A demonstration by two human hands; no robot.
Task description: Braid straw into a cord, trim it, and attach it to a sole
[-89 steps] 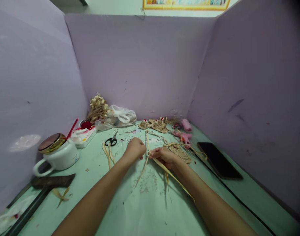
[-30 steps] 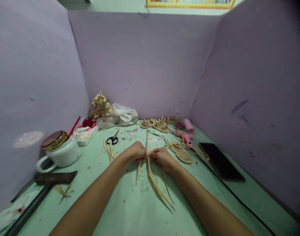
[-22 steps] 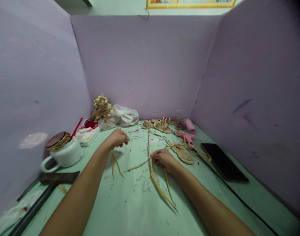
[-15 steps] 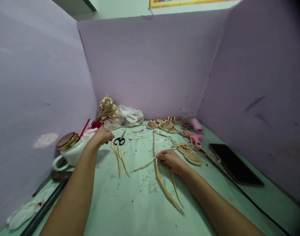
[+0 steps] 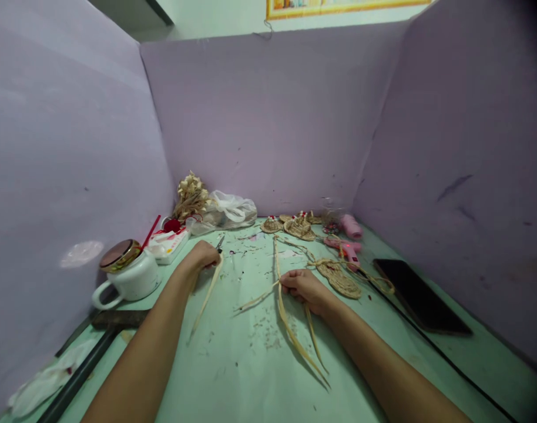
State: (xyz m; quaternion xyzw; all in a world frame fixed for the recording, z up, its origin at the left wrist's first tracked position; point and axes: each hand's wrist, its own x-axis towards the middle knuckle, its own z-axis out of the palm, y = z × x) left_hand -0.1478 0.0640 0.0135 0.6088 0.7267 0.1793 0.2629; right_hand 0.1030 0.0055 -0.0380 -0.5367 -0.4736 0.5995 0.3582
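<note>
My right hand (image 5: 306, 286) pinches a thin straw braid (image 5: 277, 258) at the point where its loose strands spread out. One strand (image 5: 257, 300) points left from the fingertips, and a longer, wider strand (image 5: 290, 335) curves toward the table's front. Another strand (image 5: 313, 335) hangs beneath the hand. On the left, my left hand (image 5: 202, 255) is closed at the top of a loose straw strip (image 5: 208, 294), whose lower end is blurred. Black scissors (image 5: 220, 241) lie right by these fingers, mostly covered by them.
At left stand a white mug (image 5: 136, 281), a hammer (image 5: 121, 319) and a small box (image 5: 168, 244). Woven straw pieces (image 5: 298, 226) lie at the back. A coiled straw piece (image 5: 339, 278), pink glue gun (image 5: 348, 249) with black cord, and phone (image 5: 420, 296) are at right.
My left hand has left the braid, swung left, then come back onto the loose strips by the scissors, and one strip has shifted. My right hand keeps its pinch. The view has turned left.
</note>
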